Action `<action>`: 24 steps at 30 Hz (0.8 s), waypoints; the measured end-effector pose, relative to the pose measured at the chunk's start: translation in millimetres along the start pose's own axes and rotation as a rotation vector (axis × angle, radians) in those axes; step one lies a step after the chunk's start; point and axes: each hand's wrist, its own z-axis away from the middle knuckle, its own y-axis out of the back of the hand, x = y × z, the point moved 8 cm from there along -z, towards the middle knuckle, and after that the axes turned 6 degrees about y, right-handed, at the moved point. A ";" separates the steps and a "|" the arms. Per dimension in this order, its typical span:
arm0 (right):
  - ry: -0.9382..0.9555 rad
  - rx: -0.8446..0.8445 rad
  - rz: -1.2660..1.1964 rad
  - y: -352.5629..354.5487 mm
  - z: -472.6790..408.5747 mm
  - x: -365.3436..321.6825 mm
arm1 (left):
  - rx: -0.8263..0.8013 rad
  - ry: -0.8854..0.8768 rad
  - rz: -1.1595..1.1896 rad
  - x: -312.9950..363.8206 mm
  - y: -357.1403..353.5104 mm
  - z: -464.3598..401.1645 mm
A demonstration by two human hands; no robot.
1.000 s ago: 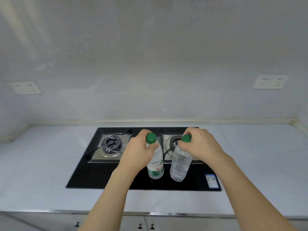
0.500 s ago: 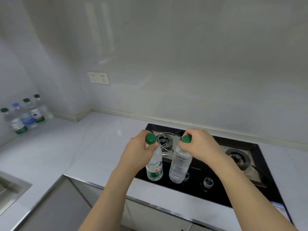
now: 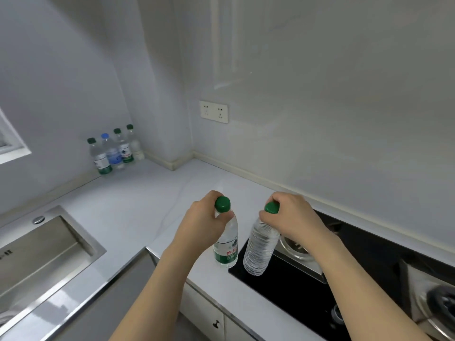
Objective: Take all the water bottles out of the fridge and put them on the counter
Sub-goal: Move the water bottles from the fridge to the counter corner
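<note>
Above the corner of the white tabletop (image 3: 138, 207), the person carries two water bottles by their necks. The left hand (image 3: 204, 225) has its fingers (image 3: 225, 217) curled round the neck of the labelled bottle (image 3: 226, 244), just under its green cap. The right hand (image 3: 293, 217) grips the ribbed clear bottle (image 3: 261, 249) at its green cap; this bottle hangs tilted over the edge of the black stove (image 3: 307, 294). Four more bottles (image 3: 115, 151) stand together against the wall at the far left of the tabletop. A steel sink (image 3: 41, 252) lies to the left.
</note>
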 end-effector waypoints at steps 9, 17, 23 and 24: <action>0.022 -0.050 -0.093 -29.6 -119.6 12.5 | 0.014 0.052 -0.082 -16.2 3.3 -119.0; 0.047 -0.066 -0.037 -43.2 -194.7 19.8 | 0.057 0.082 -0.065 -31.7 1.4 -184.4; 0.038 -0.083 -0.050 -67.9 -228.7 12.3 | 0.032 0.108 -0.068 -57.4 3.7 -213.4; 0.033 -0.090 -0.051 -73.2 -232.2 8.7 | 0.024 0.109 -0.071 -63.1 5.3 -216.9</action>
